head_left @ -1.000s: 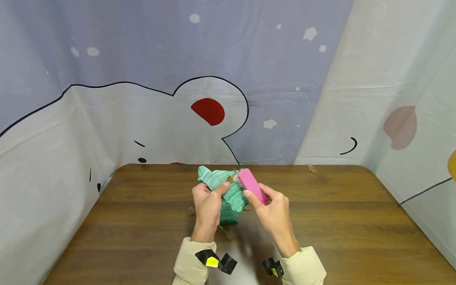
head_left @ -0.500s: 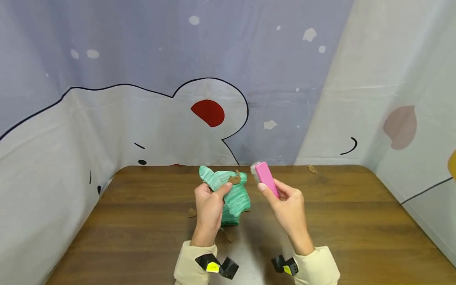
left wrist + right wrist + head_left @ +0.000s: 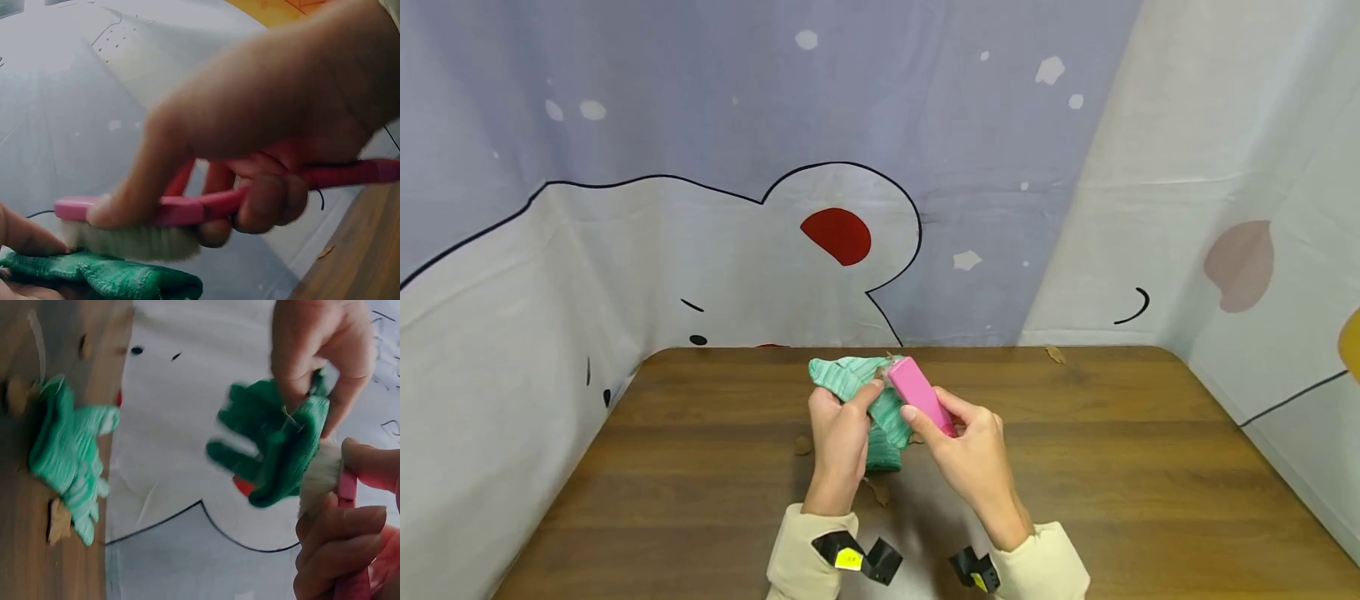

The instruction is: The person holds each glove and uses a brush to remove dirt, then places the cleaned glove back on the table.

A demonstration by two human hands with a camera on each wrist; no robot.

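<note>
A green knit glove is pinched in my left hand, thumb on top, above the table. My right hand grips a pink-handled brush with pale bristles. In the left wrist view, the bristles meet the top of the green cloth. The right wrist view shows the held glove with its fingers hanging loose and the brush beside its cuff. Beneath the hands lies a second green glove on the table, mostly covered in the head view. A brown scrap on the held glove is largely hidden by the brush.
Brown dry leaf pieces lie on the wooden table: one leaf left of the hands, another leaf in front, and one leaf at the back edge. A printed curtain stands behind the table.
The brush lifted off the glove to the right half a second ago, baring a brown leaf on the cloth. Now it is back against the glove. My left hand has hardly moved.
</note>
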